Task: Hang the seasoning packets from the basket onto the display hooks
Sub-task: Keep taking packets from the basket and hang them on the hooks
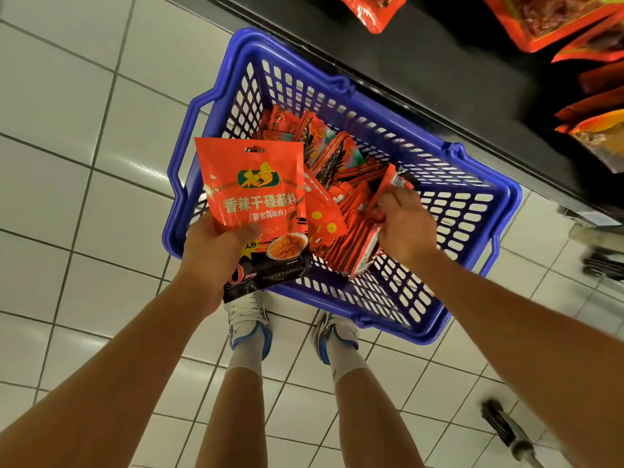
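Red packets (341,211) in blue basket (472,204)

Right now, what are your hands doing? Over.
Left hand holds one packet. Right hand grips another in the basket. Nothing blocking.

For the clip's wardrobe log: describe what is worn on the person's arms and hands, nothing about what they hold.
Both arms are bare along all that shows: no sleeves in view. The left hand and right hand wear no gloves, and no watch, bracelet or ring is visible on the sides that show. No cables or markings appear on either arm.
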Available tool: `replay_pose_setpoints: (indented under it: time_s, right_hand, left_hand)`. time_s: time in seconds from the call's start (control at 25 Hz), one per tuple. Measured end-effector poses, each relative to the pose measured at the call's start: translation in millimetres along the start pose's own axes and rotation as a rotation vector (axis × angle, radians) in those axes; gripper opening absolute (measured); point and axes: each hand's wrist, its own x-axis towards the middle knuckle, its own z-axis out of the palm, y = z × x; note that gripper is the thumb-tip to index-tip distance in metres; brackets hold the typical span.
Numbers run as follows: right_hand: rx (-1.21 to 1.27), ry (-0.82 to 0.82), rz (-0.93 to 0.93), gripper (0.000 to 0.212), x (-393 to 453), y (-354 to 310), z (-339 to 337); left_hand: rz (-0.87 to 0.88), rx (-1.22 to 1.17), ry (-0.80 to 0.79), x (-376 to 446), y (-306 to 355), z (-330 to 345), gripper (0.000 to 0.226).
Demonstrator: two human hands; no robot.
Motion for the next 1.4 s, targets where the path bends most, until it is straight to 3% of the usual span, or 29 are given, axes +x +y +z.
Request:
replay_pose_setpoints:
  time_s: [0.12, 0.2, 0.28, 0.36, 0.52, 0.72, 0.8, 0.88, 1.04, 1.2, 1.32, 1.4]
  right_hand:
    - [-0.400, -0.252, -0.175, 0.059, 41, 5, -9]
    - [-0.617, -0.332, -0.146, 0.045, 52, 7, -17]
    - [-0.664, -0.343, -0.133, 0.033, 49, 8, -30]
    - [-0.563, -0.284, -0.205, 0.029, 34, 8, -45]
    - [-0.249, 0.053, -0.362, 0.015, -16, -1, -83]
    - [0.298, 0.143, -0.091, 0.012, -62, -30, -109]
    - [0.432, 0.253, -0.104, 0.013, -78, -56, -112]
    - [0.503, 0.346, -0.179, 0.011, -94, -84, -112]
    - [0.485, 0.345, -0.242, 0.016, -112, -129, -124]
    - [0.519, 0.402, -0.380, 0.022, -124, -137, -183]
    - [0.609, 0.421, -0.168, 0.031, -120, -125, -244]
    - [0.872, 0.252, 0.095, 0.053, -119, -122, -298]
  left_hand:
    - [0.014, 0.004, -0.002, 5, -7, 4, 0.035]
    - [0.017, -0.003, 0.005, 3, -12, 5, 0.033]
    - [0.011, -0.016, 0.001, -2, -16, 5, 0.032]
    - [0.009, -0.031, 0.012, -10, -18, 5, 0.032]
    - [0.048, -0.035, 0.087, -32, -17, 10, 0.033]
    - [0.102, -0.078, 0.080, -59, -2, 20, 0.038]
    - [0.095, -0.164, -0.003, -74, 6, 30, 0.038]
    - [0.094, -0.276, -0.107, -90, 15, 44, 0.034]
    - [0.141, -0.340, -0.292, -120, 29, 60, 0.048]
    - [0.202, -0.316, -0.151, -151, 53, 43, 0.030]
    - [0.199, -0.330, -0.167, -184, 87, 25, 0.025]
    - [0.231, -0.320, -0.218, -218, 115, 15, 0.023]
